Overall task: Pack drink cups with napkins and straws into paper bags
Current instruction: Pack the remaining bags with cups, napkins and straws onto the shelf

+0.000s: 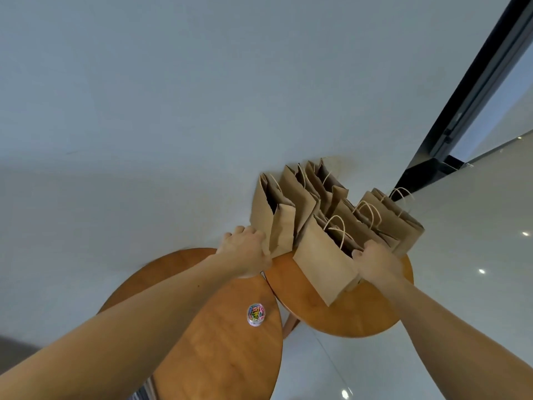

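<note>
Paper bags (323,258): plain kraft brown, dark inside. 
Twisted handles (341,226): paler tan. 
Two round surfaces (219,356): warm orange-brown, faint wood grain. 
Small jar (255,314): clear, clips inside pink, yellow, green, blue. 
Wall (173,96): pale grey-blue. 
Floor (476,241): glossy off-white. 
Frame (476,82): black. 
Cloth (144,394) at bottom edge: grey-white stripes.

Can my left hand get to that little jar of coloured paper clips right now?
Probably yes: the jar stands alone on the nearer table, close by, nothing blocking. The left hand holds a paper bag, so let go first.
</note>
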`<state>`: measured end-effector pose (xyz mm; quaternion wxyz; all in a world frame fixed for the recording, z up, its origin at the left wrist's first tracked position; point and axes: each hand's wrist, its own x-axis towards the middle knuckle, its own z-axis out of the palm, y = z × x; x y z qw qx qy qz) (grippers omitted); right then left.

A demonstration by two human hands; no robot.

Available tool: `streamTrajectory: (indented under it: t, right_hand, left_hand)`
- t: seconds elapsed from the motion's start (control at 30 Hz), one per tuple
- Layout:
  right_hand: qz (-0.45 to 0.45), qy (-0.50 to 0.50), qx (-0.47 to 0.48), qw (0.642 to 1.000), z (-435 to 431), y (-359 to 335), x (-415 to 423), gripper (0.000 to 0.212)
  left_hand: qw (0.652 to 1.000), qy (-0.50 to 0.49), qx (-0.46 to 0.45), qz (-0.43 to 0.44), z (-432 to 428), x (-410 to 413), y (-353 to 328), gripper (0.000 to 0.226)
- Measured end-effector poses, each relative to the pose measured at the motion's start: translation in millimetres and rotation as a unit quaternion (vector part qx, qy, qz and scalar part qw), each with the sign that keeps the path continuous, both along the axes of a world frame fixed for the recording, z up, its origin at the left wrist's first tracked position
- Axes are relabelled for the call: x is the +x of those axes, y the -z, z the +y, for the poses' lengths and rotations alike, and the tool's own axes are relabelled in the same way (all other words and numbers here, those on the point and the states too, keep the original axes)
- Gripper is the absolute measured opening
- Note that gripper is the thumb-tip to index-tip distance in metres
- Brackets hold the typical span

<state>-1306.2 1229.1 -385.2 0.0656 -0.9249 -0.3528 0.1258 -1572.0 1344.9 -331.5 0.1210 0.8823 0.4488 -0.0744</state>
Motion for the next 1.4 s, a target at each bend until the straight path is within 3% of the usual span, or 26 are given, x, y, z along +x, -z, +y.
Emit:
streamTrajectory:
  t: [0.27,0.6,0.83,0.97,1.1,1.4]
  right_hand:
    - [0.002,-0.083,-0.047,0.995,26.2,36.2,55.2,0.029]
    - [-0.035,-0.126,-0.090,0.987,24.1,33.8,26.4,0.024]
    - [-0.057,-0.183,-0.095,0.977,9.1,-12.4,-41.9,0.032]
    - [-0.084,-0.224,-0.078,0.968,6.8,-44.0,-105.5,0.029]
    - [-0.124,-0.282,-0.046,0.950,14.4,-63.4,-180.0,0.040]
    - [-0.079,-0.341,-0.026,0.936,33.6,-35.7,-316.5,0.036]
  left_hand:
    - [0.997,-0.029,-0.042,0.053,-17.5,30.3,16.6,0.058]
    - [0.996,-0.039,-0.040,0.064,-18.7,26.4,19.7,0.059]
    - [0.999,-0.028,-0.040,0.017,-23.9,-4.2,15.2,0.055]
    - [0.998,-0.036,-0.050,-0.004,-29.7,-48.2,12.4,0.058]
    - [0.996,-0.063,-0.051,-0.025,-30.5,-108.5,11.9,0.058]
    - [0.979,-0.170,-0.092,-0.059,-38.5,-240.0,52.1,0.057]
